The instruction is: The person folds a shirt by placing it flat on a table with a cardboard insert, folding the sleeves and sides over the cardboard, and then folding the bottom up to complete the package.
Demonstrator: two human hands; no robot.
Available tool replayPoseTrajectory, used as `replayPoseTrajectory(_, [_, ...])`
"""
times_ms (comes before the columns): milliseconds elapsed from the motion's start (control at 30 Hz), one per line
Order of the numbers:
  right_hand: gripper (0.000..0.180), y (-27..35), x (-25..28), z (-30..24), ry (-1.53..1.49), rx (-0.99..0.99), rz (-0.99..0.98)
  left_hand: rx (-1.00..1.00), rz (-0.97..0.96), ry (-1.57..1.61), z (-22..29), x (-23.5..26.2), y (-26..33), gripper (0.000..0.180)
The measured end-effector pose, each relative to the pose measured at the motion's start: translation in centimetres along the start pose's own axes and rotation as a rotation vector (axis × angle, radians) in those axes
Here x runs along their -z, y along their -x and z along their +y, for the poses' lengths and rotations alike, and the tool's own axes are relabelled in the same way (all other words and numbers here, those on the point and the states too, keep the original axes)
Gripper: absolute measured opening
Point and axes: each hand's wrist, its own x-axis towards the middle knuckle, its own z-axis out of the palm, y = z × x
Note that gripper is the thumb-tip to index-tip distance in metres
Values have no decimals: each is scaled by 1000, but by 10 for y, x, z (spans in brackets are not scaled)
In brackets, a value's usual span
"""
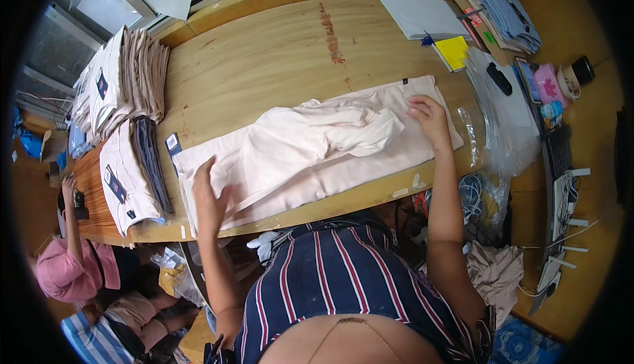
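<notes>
A pale cream pair of trousers lies lengthwise on the wooden table before me, with a dark hang tag at its left end. One part lies flat, while the upper part is bunched on top toward the right. My left hand is open at the near left of the cloth, thumb apart from the fingers; whether it presses on the cloth I cannot tell. Over the flat right end, beside the bunched cloth, my right hand is open with its fingers loosely curved, holding nothing.
Tall stacks of folded cream garments and a lower stack stand at left. White sheets, a yellow pad, clear plastic bags and folded blue clothing lie at right. A person in pink sits at lower left.
</notes>
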Motion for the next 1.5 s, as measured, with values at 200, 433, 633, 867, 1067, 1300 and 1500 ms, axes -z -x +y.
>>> replayPoseTrajectory(200, [33,28,-27,6,107,-463,-20,250,-221,-123,-69,12,66,74])
replayPoseTrajectory(433, [38,35,-35,-17,-164,-59,-9,180,-209,-169,-84,9,73,66])
replayPoseTrajectory(633, [38,38,-5,37,312,-91,-46,309,-275,-444,-59,2,61,51])
replayPoseTrajectory(867, [46,34,17,43,1282,-71,354,151,-177,-495,-43,-45,40,50])
replayPoseTrajectory(1067, [36,71,-24,27,1146,51,321,126,-137,-587,-79,-19,18,51])
replayPoseTrajectory(1300, [23,76,-94,-10,410,82,-61,-479,-110,-128,20,-56,-8,36])
replayPoseTrajectory(1500, [13,79,-71,-3,207,-3,-90,-592,-121,-52,13,-66,-3,19])
